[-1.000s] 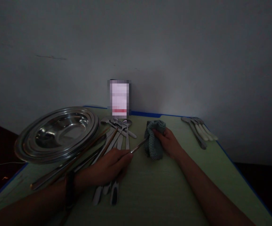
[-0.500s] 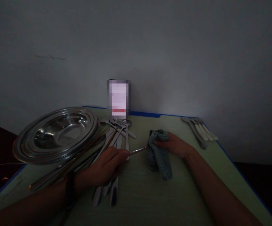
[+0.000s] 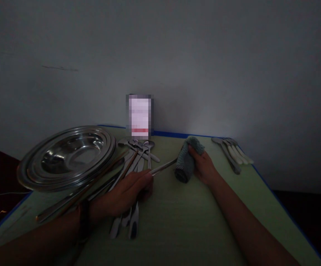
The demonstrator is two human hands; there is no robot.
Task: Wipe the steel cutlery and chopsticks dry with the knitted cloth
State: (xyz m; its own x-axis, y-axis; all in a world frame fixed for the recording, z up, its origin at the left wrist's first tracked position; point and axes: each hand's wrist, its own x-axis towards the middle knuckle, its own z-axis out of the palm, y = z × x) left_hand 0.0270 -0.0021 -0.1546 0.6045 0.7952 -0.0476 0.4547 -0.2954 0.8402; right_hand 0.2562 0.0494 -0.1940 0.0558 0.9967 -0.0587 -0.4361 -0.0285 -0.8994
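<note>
You have open worktop (image 3: 182, 221) between your 2 forearms and toward its near edge. On the left, the stacked steel plates (image 3: 68, 157) and the cutlery pile (image 3: 134, 162) crowd the way; the far-right spoons (image 3: 232, 153) and the wall close the back.

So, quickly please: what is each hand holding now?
Left hand: closed on a metal utensil.
Right hand: closed on a grey-green cloth.

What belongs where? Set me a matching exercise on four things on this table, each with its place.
Things:
1. steel plates
2. cloth
3. white-handled spoons
4. thin utensil

Places:
a. far right edge of the table
b. in the left hand
c. stacked at far left
d. in the right hand

Pairs: 1-c, 2-d, 3-a, 4-b
</note>
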